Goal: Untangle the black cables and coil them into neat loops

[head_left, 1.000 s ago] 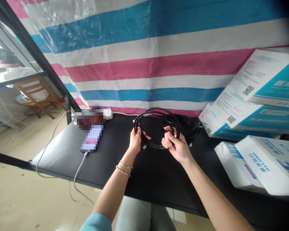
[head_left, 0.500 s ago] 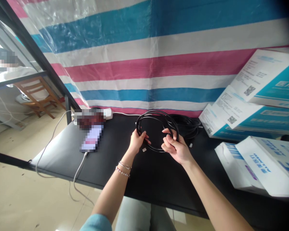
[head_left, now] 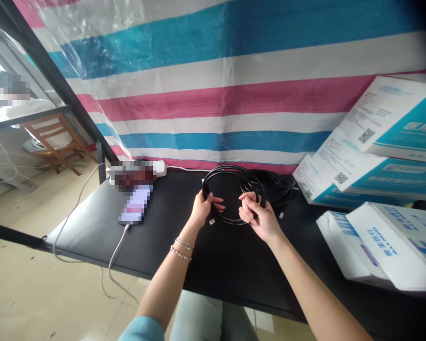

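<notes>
A coiled black cable (head_left: 230, 168) hangs in loops between my two hands, just above the black tabletop. My left hand (head_left: 203, 208) grips the left side of the coil, thumb over the strands. On the right side, my right hand (head_left: 259, 214) has its fingers curled around the loops. Behind my right hand lies a second black cable coil (head_left: 286, 182) on the table, partly covered by the held one. Small white tags (head_left: 212, 221) show near the coils; what each is fixed to is hard to make out.
Blue-and-white boxes (head_left: 362, 161) are stacked at the right, with an opened white carton (head_left: 386, 246) in front. A phone (head_left: 137, 203) with a white charging cord lies left, beside a white power strip (head_left: 159, 167). Striped sheeting (head_left: 220, 99) backs the table. A person sits far left.
The right side of the held coil has shifted slightly right and down. My right fingers have curled in a little more, while my left hand keeps its hold.
</notes>
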`<state>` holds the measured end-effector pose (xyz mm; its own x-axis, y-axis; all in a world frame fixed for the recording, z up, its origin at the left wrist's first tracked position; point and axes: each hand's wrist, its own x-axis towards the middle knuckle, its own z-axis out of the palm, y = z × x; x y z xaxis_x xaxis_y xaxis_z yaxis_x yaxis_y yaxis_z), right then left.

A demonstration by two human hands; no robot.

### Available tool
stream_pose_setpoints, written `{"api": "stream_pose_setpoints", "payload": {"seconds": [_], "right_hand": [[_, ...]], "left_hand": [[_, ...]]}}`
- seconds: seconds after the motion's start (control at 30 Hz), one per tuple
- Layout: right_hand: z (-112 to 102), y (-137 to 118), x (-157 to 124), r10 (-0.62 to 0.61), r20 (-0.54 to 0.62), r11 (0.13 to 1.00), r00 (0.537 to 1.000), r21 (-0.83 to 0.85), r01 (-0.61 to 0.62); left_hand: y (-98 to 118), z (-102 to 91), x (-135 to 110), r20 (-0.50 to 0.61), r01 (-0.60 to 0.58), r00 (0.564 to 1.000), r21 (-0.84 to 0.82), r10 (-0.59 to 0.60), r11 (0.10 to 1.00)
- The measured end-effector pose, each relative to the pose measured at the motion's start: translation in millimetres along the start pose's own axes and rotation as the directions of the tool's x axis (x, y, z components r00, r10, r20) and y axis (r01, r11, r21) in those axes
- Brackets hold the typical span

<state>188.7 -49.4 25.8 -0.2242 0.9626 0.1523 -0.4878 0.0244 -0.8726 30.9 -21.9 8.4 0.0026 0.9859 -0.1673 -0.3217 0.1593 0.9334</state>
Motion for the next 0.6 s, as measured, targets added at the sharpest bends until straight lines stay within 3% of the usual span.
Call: {"api": "stream_pose_setpoints", "payload": {"seconds": [0.6], "right_hand": [[-1.3, 5.6, 2.1, 0.009, -0.023, 0.997, 1.0, -0.078, -0.011]], "left_hand": [[1.8, -1.4, -0.4, -0.003, -0.099, 0.995, 0.003, 0.099, 0.995]]}}
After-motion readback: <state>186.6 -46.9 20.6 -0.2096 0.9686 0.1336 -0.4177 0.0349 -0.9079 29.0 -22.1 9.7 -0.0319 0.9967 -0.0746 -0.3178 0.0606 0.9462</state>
